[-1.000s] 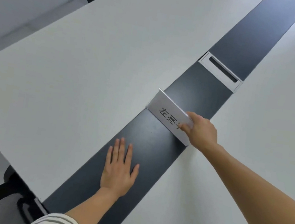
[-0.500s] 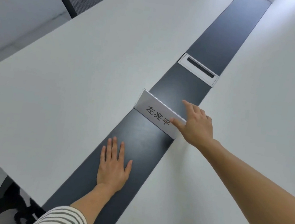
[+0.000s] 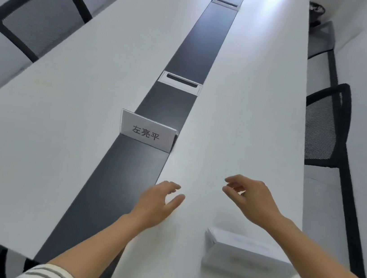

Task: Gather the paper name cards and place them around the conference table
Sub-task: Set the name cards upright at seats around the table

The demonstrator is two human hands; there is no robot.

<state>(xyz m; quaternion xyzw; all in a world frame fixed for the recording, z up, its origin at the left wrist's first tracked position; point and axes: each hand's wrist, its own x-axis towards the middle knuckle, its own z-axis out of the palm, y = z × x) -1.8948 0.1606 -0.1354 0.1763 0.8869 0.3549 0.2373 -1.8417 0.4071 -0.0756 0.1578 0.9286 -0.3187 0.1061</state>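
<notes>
A white name card [image 3: 147, 131] with black characters stands upright across the dark centre strip [image 3: 198, 44] of the long white conference table [image 3: 64, 110]. Nothing touches it. My left hand [image 3: 157, 202] hovers over the strip's right edge, well short of the card, fingers apart and empty. My right hand [image 3: 251, 200] is over the right half of the table, fingers loosely curled and empty. A blurred stack of several white name cards [image 3: 244, 255] lies near the front right, just under my right forearm.
Two silver cable boxes [image 3: 180, 82] [image 3: 226, 3] are set into the strip farther along. A black mesh chair [image 3: 37, 17] stands at the left side and another black chair [image 3: 330, 126] at the right. A dark object [image 3: 316, 10] sits far right.
My right hand let go of the standing card and drew back towards me. My left hand lifted off the dark strip and moved right. The view tilted up, showing the card stack.
</notes>
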